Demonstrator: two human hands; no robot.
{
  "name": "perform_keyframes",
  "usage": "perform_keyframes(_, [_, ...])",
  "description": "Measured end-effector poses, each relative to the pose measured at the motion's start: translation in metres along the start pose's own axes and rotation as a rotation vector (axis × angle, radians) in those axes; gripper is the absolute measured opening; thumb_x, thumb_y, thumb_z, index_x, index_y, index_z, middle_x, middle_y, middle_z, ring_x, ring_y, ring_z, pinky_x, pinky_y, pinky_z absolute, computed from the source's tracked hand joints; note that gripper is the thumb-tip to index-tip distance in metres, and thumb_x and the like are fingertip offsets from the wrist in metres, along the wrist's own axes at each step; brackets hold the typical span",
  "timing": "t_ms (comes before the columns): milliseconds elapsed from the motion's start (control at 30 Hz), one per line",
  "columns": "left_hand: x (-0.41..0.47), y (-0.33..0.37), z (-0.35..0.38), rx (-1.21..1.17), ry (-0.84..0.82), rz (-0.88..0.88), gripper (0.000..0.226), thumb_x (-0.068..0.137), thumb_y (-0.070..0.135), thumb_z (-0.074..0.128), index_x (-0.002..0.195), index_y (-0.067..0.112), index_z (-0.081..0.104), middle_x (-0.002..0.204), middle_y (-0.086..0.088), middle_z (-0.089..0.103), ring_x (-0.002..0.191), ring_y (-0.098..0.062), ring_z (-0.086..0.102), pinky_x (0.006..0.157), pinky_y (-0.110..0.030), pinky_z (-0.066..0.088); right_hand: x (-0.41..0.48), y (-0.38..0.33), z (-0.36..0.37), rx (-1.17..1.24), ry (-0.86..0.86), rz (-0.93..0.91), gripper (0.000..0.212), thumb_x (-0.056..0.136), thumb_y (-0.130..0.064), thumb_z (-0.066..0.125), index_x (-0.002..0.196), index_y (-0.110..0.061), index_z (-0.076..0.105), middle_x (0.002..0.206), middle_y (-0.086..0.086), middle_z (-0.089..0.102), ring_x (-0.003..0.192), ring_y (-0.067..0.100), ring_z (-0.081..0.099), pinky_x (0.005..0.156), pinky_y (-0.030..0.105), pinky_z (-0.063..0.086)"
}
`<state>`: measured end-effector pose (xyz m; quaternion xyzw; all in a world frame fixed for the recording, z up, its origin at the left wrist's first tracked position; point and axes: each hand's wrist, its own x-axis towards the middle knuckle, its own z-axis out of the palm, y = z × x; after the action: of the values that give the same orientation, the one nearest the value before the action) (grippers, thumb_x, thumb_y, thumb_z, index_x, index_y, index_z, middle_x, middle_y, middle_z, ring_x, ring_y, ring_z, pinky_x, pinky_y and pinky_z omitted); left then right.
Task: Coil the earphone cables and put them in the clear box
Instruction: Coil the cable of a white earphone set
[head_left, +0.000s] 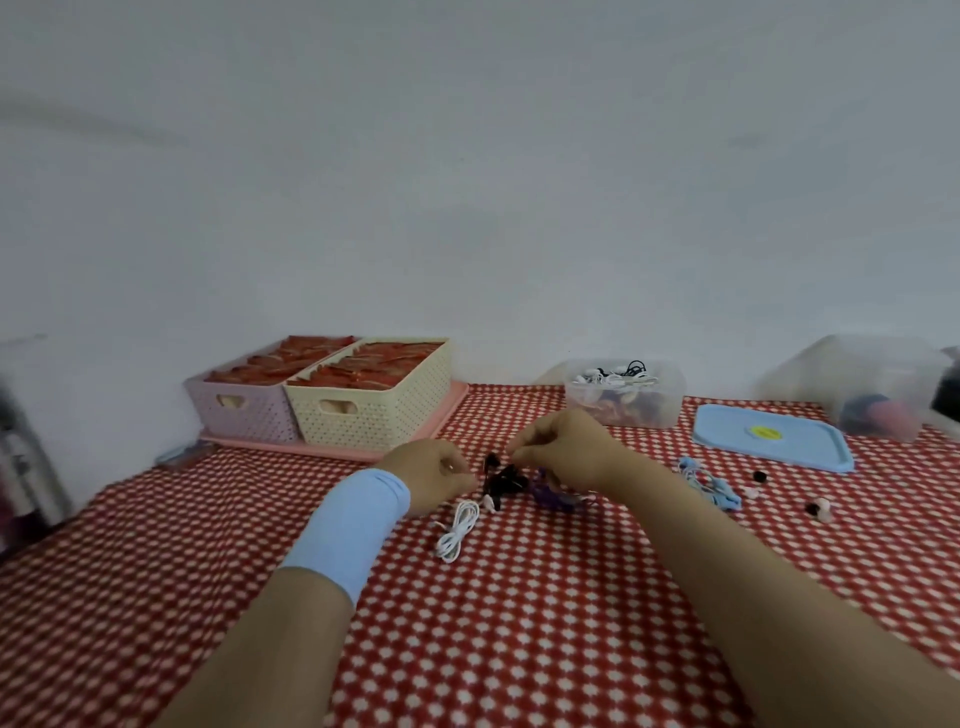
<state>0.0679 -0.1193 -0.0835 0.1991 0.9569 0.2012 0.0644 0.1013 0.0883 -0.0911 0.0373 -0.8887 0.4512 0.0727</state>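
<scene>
**Black earphone cable held between the two hands**

The black earphone cable (501, 478) is seen bunched in the gap between the two hands, just above the red checked tablecloth (519, 623). Its strands run roughly upright, from the right fingertips down to the cloth, so no clear lengthwise direction across the table can be given. The upper end is pinched by the curled fingers of the right hand (563, 449). The fingers of the left hand (431, 475) are curled too, with their tips at the cable's left edge; whether the cable is gripped there cannot be told through the blur. A light blue wristband (353, 525) is worn on the left wrist.

Just nearer than the left fingertips, a white earphone cable (457, 530) is laid in a long narrow coil. Its long axis points away from the person and slightly rightward, toward those fingertips. Under the right wrist a purple cable (558, 496) is heaped on the cloth. To the right of the right forearm a pale blue cable (709, 483) is spread loosely, with a few small loose pieces (821, 509) beyond it.

Beyond the right hand the clear box (626, 410) is set, with white and black cables already inside. Its blue lid (774, 444) is laid flat to the right of it. Beyond the left hand a lilac basket (239, 410) and a cream basket (374, 415) are stood side by side on a pink tray (337, 451).
</scene>
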Motion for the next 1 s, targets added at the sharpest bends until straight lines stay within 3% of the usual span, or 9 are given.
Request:
perform_keyframes(100, [0.001, 0.002, 0.005, 0.027, -0.041, -0.024, 0.033, 0.089, 0.057, 0.058, 0.092, 0.026, 0.069, 0.099, 0.007, 0.065, 0.093, -0.012, 0.059, 0.089, -0.035, 0.047, 0.0, -0.001, 0.003, -0.017, 0.01, -0.017, 0.007, 0.09, -0.006, 0.072, 0.092, -0.01, 0.077, 0.072, -0.007, 0.07, 0.043, -0.008, 0.055, 0.048, 0.007, 0.042])
perform_keyframes(200, [0.004, 0.011, 0.007, 0.018, -0.082, -0.07, 0.048, 0.081, 0.067, 0.06, 0.084, 0.02, 0.072, 0.088, 0.006, 0.066, 0.083, -0.014, 0.06, 0.081, -0.036, 0.049, -0.004, 0.0, 0.0, -0.014, 0.021, -0.008, 0.01, 0.09, -0.006, 0.072, 0.097, -0.011, 0.077, 0.074, -0.005, 0.07, 0.041, -0.007, 0.054, 0.046, 0.007, 0.041])
perform_keyframes(333, [0.003, 0.016, 0.005, 0.035, -0.128, -0.042, 0.022, 0.077, 0.046, 0.078, 0.085, 0.027, 0.077, 0.102, 0.009, 0.072, 0.095, -0.011, 0.064, 0.091, -0.034, 0.053, -0.011, 0.002, -0.007, 0.059, -0.009, 0.014, 0.008, 0.089, -0.006, 0.073, 0.089, -0.011, 0.079, 0.075, -0.004, 0.075, 0.04, 0.005, 0.055, 0.046, 0.019, 0.048])
perform_keyframes(533, [-0.007, 0.011, -0.005, -0.038, 0.01, 0.003, 0.023, 0.084, 0.04, 0.073, 0.067, 0.024, 0.075, 0.082, 0.009, 0.072, 0.083, -0.011, 0.065, 0.067, -0.023, 0.046, -0.017, 0.002, -0.013, 0.142, -0.004, 0.036, 0.008, 0.09, -0.007, 0.072, 0.087, -0.012, 0.078, 0.078, -0.003, 0.075, 0.047, 0.012, 0.054, 0.048, 0.023, 0.05])
perform_keyframes(633, [-0.016, 0.018, -0.018, -0.155, 0.172, 0.05, 0.019, 0.086, 0.034, 0.071, 0.071, 0.024, 0.073, 0.08, 0.009, 0.073, 0.084, -0.009, 0.066, 0.078, -0.029, 0.048, -0.024, -0.002, -0.02, 0.19, 0.011, 0.03, 0.005, 0.089, -0.007, 0.074, 0.09, -0.011, 0.078, 0.08, -0.005, 0.076, 0.046, 0.012, 0.054, 0.049, 0.023, 0.051])
perform_keyframes(733, [-0.016, 0.04, -0.023, -0.414, 0.202, 0.152, 0.008, 0.09, 0.026, 0.068, 0.084, 0.021, 0.07, 0.085, 0.006, 0.077, 0.09, -0.007, 0.069, 0.089, -0.033, 0.051, -0.031, -0.003, -0.033, 0.271, 0.068, 0.038, 0.01, 0.088, -0.011, 0.075, 0.098, -0.008, 0.078, 0.086, -0.003, 0.077, 0.046, 0.01, 0.053, 0.044, 0.019, 0.044])
perform_keyframes(867, [-0.008, 0.086, -0.009, -0.654, 0.145, 0.262, 0.013, 0.094, 0.017, 0.064, 0.105, 0.012, 0.067, 0.082, 0.0, 0.077, 0.075, -0.01, 0.072, 0.076, -0.025, 0.057, -0.043, 0.008, -0.065, 0.362, 0.105, 0.06, 0.011, 0.091, -0.017, 0.073, 0.1, -0.014, 0.078, 0.091, 0.004, 0.078, 0.047, 0.01, 0.051, 0.043, 0.02, 0.034])
perform_keyframes(1000, [0.012, 0.13, 0.027, -0.835, 0.002, 0.302, 0.012, 0.094, 0.022, 0.064, 0.102, 0.017, 0.072, 0.09, -0.003, 0.076, 0.074, -0.017, 0.069, 0.075, -0.033, 0.058, -0.061, 0.037, -0.107, 0.407, 0.171, 0.121, 0.012, 0.092, -0.014, 0.07, 0.103, -0.014, 0.077, 0.088, 0.0, 0.077, 0.046, 0.011, 0.048, 0.04, 0.019, 0.031])
